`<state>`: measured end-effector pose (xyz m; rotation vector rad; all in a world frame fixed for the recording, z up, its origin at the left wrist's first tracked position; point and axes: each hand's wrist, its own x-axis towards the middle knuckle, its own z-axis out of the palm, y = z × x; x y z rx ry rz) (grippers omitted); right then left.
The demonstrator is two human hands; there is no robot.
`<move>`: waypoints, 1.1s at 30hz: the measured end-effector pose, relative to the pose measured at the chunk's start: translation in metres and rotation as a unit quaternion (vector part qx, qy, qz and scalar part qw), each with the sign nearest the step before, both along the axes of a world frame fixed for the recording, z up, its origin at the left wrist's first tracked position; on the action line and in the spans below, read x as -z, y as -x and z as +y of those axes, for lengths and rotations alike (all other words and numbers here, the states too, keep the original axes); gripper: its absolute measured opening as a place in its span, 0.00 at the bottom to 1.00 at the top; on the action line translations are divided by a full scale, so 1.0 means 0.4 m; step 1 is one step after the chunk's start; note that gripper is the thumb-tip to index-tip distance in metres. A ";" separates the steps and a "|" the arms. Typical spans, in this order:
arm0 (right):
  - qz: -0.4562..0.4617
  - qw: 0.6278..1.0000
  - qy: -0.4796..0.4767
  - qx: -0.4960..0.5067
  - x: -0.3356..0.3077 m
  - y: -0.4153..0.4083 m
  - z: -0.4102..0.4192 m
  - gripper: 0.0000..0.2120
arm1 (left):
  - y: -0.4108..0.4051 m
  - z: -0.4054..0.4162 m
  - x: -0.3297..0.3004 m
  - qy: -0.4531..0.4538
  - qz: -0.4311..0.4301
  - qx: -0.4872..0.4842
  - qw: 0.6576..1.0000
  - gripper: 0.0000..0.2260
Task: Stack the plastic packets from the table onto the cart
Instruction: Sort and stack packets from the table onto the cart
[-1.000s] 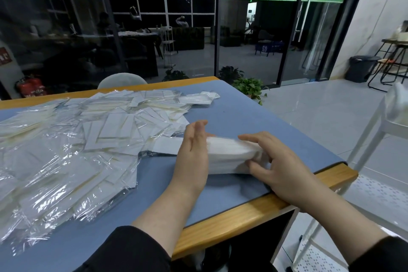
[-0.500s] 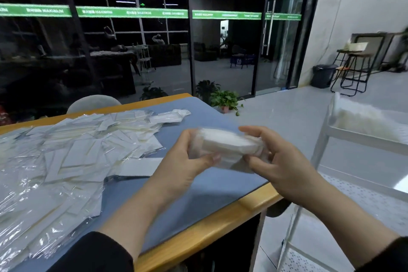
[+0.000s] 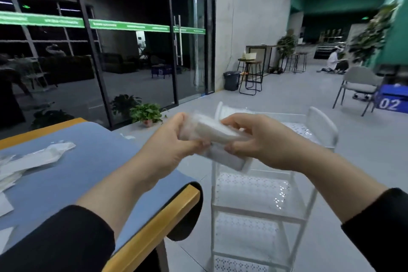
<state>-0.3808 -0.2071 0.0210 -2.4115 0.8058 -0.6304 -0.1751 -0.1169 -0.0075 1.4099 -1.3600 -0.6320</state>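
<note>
Hands: left hand and right hand grip packet bundle | bundle blurred, count unreadable

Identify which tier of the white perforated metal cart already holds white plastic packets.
The top tier of the white cart: white packets lie at its far left end, behind the hands. The two perforated tiers visible below it show none.
</note>
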 end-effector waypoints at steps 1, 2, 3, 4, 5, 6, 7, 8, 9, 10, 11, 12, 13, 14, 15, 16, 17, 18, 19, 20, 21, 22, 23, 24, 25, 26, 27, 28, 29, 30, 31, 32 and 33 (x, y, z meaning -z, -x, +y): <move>-0.007 1.000 0.001 0.019 0.002 0.019 -0.025 0.11 | 0.017 -0.034 -0.003 0.002 -0.003 0.005 1.000 0.18; -0.012 0.999 0.002 0.038 0.004 0.036 -0.049 0.10 | 0.032 -0.066 -0.005 0.003 -0.007 0.011 1.000 0.19; -0.015 0.998 0.002 0.057 0.007 0.052 -0.070 0.10 | 0.045 -0.096 -0.008 0.004 -0.012 0.017 1.000 0.21; -0.019 0.997 0.003 0.073 0.009 0.068 -0.092 0.10 | 0.058 -0.124 -0.011 0.004 -0.016 0.024 1.000 0.25; -0.020 0.996 0.006 0.092 0.012 0.084 -0.113 0.10 | 0.070 -0.149 -0.015 0.005 -0.018 0.026 0.999 0.29; -0.019 0.993 0.008 0.116 0.014 0.098 -0.137 0.11 | 0.080 -0.173 -0.019 0.007 -0.020 0.018 1.000 0.32; -0.016 0.989 0.014 0.145 0.014 0.113 -0.161 0.12 | 0.087 -0.196 -0.022 0.013 -0.025 0.001 1.000 0.32; -0.015 0.984 0.018 0.178 0.016 0.128 -0.190 0.12 | 0.090 -0.220 -0.022 0.022 -0.038 -0.022 0.999 0.30; -0.019 0.978 0.016 0.208 0.016 0.143 -0.221 0.12 | 0.092 -0.242 -0.022 0.032 -0.061 -0.047 0.997 0.27; -0.026 0.972 0.009 0.234 0.017 0.156 -0.251 0.13 | 0.094 -0.265 -0.019 0.039 -0.093 -0.066 0.993 0.24; -0.028 0.966 0.002 0.257 0.020 0.166 -0.281 0.14 | 0.095 -0.287 -0.015 0.041 -0.126 -0.073 0.988 0.21; -0.024 0.960 0.001 0.279 0.024 0.174 -0.311 0.16 | 0.099 -0.308 -0.011 0.039 -0.162 -0.072 0.983 0.20; -0.010 0.954 0.007 0.299 0.028 0.179 -0.337 0.17 | 0.103 -0.329 -0.007 0.036 -0.204 -0.066 0.976 0.19; 0.008 0.948 0.018 0.317 0.032 0.181 -0.362 0.19 | 0.108 -0.350 -0.004 0.033 -0.250 -0.059 0.966 0.19; 0.023 0.943 0.029 0.332 0.037 0.181 -0.385 0.20 | 0.115 -0.369 -0.002 0.029 -0.293 -0.051 0.954 0.19; 0.033 0.938 0.036 0.343 0.040 0.178 -0.408 0.22 | 0.122 -0.387 -0.003 0.022 -0.331 -0.045 0.942 0.18; 0.043 0.934 0.041 0.351 0.043 0.174 -0.426 0.22 | 0.127 -0.405 -0.005 0.015 -0.364 -0.038 0.931 0.18; 0.055 0.930 0.049 0.361 0.045 0.167 -0.442 0.22 | 0.131 -0.423 -0.006 0.009 -0.394 -0.031 0.918 0.19; 0.069 0.926 0.059 0.367 0.046 0.160 -0.456 0.22 | 0.134 -0.440 -0.006 0.003 -0.423 -0.023 0.906 0.19; 0.078 0.923 0.070 0.371 0.048 0.152 -0.469 0.21 | 0.135 -0.458 -0.005 0.000 -0.448 -0.015 0.894 0.18; 0.086 0.920 0.082 0.374 0.052 0.144 -0.482 0.19 | 0.134 -0.476 -0.004 -0.002 -0.471 -0.008 0.882 0.18; 0.094 0.917 0.098 0.376 0.054 0.134 -0.494 0.17 | 0.134 -0.495 -0.001 -0.004 -0.492 -0.004 0.870 0.17; 0.106 0.913 0.113 0.376 0.056 0.123 -0.503 0.14 | 0.135 -0.514 0.002 -0.006 -0.515 0.000 0.857 0.16; 0.124 0.909 0.128 0.377 0.060 0.115 -0.511 0.12 | 0.137 -0.531 0.007 -0.008 -0.539 0.003 0.842 0.15; 0.142 0.903 0.140 0.379 0.062 0.107 -0.515 0.09 | 0.139 -0.546 0.011 -0.010 -0.561 0.006 0.827 0.14; 0.157 0.899 0.149 0.381 0.067 0.100 -0.518 0.09 | 0.141 -0.558 0.016 -0.012 -0.579 0.007 0.815 0.12; 0.171 0.895 0.157 0.381 0.072 0.095 -0.520 0.10 | 0.143 -0.568 0.022 -0.015 -0.590 0.008 0.807 0.11; 0.183 0.891 0.168 0.380 0.077 0.091 -0.522 0.11 | 0.143 -0.575 0.028 -0.017 -0.595 0.009 0.803 0.10; 0.195 0.887 0.176 0.379 0.081 0.086 -0.523 0.11 | 0.144 -0.580 0.034 -0.019 -0.599 0.010 0.800 0.10; 0.205 0.885 0.179 0.377 0.084 0.080 -0.523 0.11 | 0.144 -0.584 0.039 -0.021 -0.604 0.009 0.797 0.11; 0.217 0.885 0.176 0.373 0.087 0.071 -0.524 0.11 | 0.145 -0.587 0.042 -0.022 -0.610 0.009 0.792 0.12; 0.225 0.887 0.167 0.367 0.087 0.061 -0.522 0.12 | 0.145 -0.588 0.045 -0.023 -0.615 0.010 0.788 0.13; 0.230 0.891 0.151 0.362 0.087 0.049 -0.519 0.13 | 0.145 -0.589 0.046 -0.027 -0.620 0.012 0.784 0.14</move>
